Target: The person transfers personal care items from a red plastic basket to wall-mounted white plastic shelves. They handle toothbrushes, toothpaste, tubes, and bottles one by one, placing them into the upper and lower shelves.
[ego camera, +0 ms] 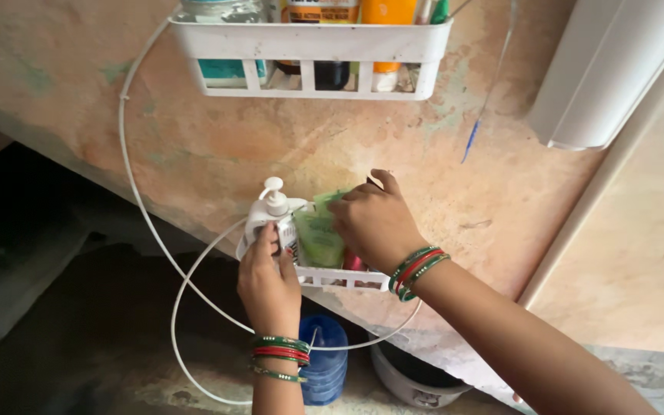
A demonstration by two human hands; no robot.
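Note:
A small white wall rack [341,278] hangs on the stained plaster wall. In it stand a white pump bottle [269,214] and a pale green tube [319,235]. My left hand [268,283] grips the lower part of the pump bottle at the rack's left end. My right hand [373,220] reaches in from the right, its fingers closed over the top of the green tube. Something red [353,263] shows behind the rack's front bars. Both wrists wear green and red bangles.
A bigger white rack [313,42] with several bottles hangs higher on the wall. A white cable [141,204] loops down the wall. Below stand a blue container [327,367] and a dark round pot [416,380]. A white pipe [609,73] runs at upper right.

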